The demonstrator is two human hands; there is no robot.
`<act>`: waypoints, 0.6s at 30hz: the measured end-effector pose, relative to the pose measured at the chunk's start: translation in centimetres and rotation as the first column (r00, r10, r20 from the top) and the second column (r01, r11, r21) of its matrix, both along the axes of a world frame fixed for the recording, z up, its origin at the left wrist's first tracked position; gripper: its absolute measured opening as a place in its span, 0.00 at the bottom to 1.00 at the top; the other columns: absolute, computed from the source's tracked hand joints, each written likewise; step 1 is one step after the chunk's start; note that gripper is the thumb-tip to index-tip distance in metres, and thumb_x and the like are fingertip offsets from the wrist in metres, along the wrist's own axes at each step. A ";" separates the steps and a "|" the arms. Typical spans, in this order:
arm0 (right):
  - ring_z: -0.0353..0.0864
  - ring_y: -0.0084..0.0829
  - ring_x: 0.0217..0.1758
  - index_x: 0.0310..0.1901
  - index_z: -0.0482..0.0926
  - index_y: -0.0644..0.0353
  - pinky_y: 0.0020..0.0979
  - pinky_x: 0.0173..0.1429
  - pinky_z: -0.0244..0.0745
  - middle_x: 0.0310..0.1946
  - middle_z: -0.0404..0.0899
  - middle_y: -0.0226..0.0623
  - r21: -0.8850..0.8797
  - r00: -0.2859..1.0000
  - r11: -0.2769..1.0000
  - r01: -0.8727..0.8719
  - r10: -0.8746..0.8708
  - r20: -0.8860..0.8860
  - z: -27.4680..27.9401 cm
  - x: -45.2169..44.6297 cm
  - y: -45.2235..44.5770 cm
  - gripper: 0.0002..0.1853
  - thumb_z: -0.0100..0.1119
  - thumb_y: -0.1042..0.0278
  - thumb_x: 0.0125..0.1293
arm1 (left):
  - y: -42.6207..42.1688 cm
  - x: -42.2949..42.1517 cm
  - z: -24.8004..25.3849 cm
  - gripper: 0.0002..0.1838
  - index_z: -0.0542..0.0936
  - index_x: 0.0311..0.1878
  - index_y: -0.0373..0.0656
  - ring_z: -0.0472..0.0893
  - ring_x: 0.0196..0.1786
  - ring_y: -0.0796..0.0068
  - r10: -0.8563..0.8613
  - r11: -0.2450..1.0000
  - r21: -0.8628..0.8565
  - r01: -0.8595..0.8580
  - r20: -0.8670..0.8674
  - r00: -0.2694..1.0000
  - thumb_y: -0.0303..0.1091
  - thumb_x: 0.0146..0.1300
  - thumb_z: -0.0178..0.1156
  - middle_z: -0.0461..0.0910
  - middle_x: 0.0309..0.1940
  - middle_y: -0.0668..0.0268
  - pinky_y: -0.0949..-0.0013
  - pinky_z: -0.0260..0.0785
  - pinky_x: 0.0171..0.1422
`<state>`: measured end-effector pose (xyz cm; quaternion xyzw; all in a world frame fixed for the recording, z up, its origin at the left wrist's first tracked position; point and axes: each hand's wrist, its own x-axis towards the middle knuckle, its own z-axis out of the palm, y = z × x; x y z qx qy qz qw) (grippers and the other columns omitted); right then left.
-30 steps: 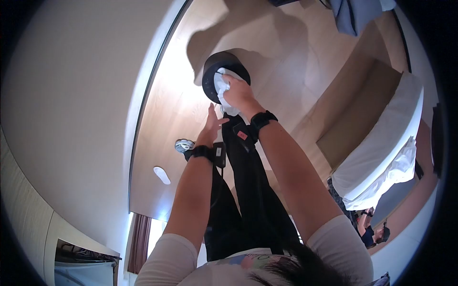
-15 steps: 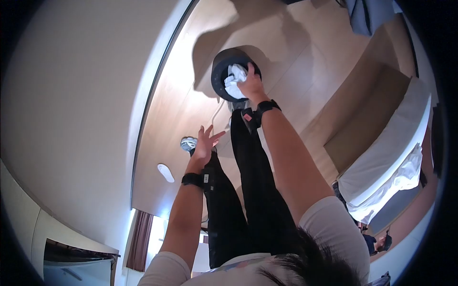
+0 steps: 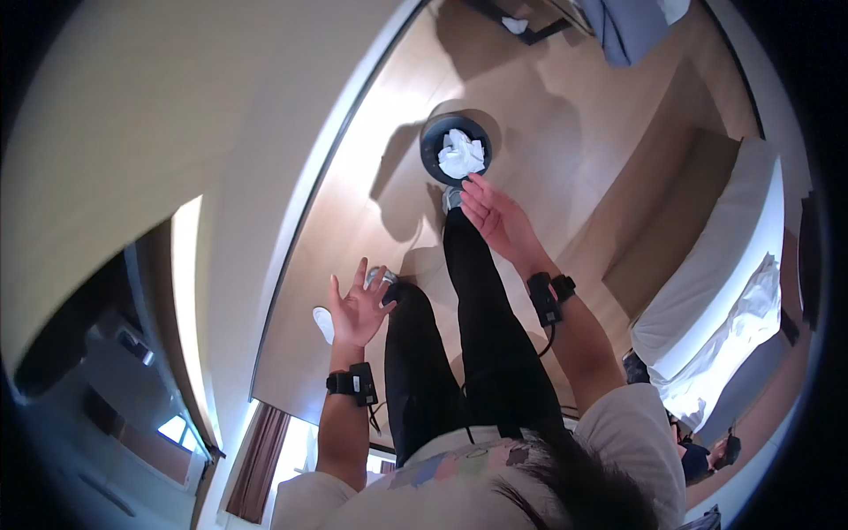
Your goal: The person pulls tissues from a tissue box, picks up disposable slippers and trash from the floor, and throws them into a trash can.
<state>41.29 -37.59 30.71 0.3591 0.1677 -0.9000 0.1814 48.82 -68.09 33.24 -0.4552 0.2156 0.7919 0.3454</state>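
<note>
A round black trash bin [image 3: 430,152] stands on the wooden floor, with crumpled white paper [image 3: 462,155] inside it. Just on the near side of its rim is my right hand [image 3: 496,219], fingers stretched out and nothing in them. My left hand [image 3: 360,309] is raised with its fingers spread, empty, over the floor near my left shoe [image 3: 381,276]. Both wrists wear black bands with small boxes. My right shoe [image 3: 453,198] is close to the bin, partly hidden by my leg.
On the right is a bed with white bedding [image 3: 707,300]. A white slipper [image 3: 323,324] lies left of my left hand. A wall runs along the left, a brown curtain [image 3: 261,464] below it. Grey cloth [image 3: 623,31] hangs at top right. Another person [image 3: 707,455] shows at lower right.
My right hand has let go of the white paper and drawn back out of the bin. My left hand has moved left and spread its fingers. The view has shifted.
</note>
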 end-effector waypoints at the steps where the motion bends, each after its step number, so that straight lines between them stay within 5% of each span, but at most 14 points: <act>1: 0.68 0.34 0.63 0.64 0.59 0.66 0.31 0.68 0.63 0.60 0.67 0.46 -0.001 1.000 1.000 -0.005 0.005 -0.030 2.3 1.0 -0.9 0.25 0.50 0.70 0.68 | -1.1 0.3 2.2 0.41 0.56 0.71 0.59 0.44 0.73 0.57 0.043 0.997 0.067 -0.038 -0.077 0.996 0.73 0.59 0.33 0.48 0.72 0.58 0.41 0.26 0.71; 2: 0.67 0.34 0.64 0.64 0.59 0.66 0.31 0.69 0.62 0.61 0.66 0.46 0.032 0.995 0.999 -0.043 0.046 -0.093 4.5 1.8 -1.7 0.25 0.49 0.69 0.68 | -2.6 1.4 4.1 0.42 0.56 0.71 0.58 0.47 0.72 0.58 0.049 0.997 0.072 -0.040 -0.130 0.990 0.73 0.59 0.35 0.52 0.71 0.58 0.42 0.32 0.70; 9: 0.64 0.35 0.66 0.67 0.59 0.54 0.38 0.70 0.55 0.64 0.65 0.34 -0.057 0.977 0.994 -0.092 0.079 -0.196 13.6 10.5 -4.5 0.27 0.43 0.54 0.70 | -18.7 13.2 17.4 0.33 0.65 0.63 0.60 0.51 0.69 0.54 0.167 0.971 -0.145 -0.192 -0.167 0.972 0.68 0.60 0.40 0.70 0.54 0.62 0.32 0.19 0.68; 13: 0.68 0.33 0.63 0.70 0.53 0.54 0.40 0.71 0.55 0.61 0.70 0.33 -0.094 0.896 0.995 -0.044 -0.002 -0.444 19.6 19.5 -8.0 0.29 0.43 0.58 0.69 | -32.7 23.2 22.0 0.28 0.69 0.59 0.60 0.60 0.65 0.59 0.109 0.925 -0.349 -0.149 -0.132 0.985 0.62 0.61 0.42 0.71 0.56 0.63 0.38 0.39 0.67; 16: 0.75 0.31 0.56 0.69 0.53 0.56 0.38 0.68 0.60 0.53 0.76 0.31 -0.053 0.905 0.998 0.012 -0.034 -0.424 22.9 26.8 -11.1 0.29 0.45 0.63 0.68 | -38.2 27.1 25.1 0.26 0.69 0.61 0.55 0.73 0.57 0.67 -0.092 0.912 -0.410 0.024 -0.147 0.985 0.51 0.59 0.50 0.74 0.57 0.69 0.46 0.49 0.63; 18: 0.76 0.30 0.53 0.69 0.54 0.58 0.36 0.67 0.62 0.50 0.78 0.30 -0.005 0.930 0.999 0.052 -0.050 -0.365 23.5 30.7 -12.8 0.29 0.46 0.65 0.67 | -38.6 27.4 25.5 0.26 0.69 0.61 0.54 0.73 0.56 0.68 -0.100 0.906 -0.421 0.035 -0.134 0.986 0.49 0.59 0.50 0.77 0.53 0.70 0.47 0.49 0.63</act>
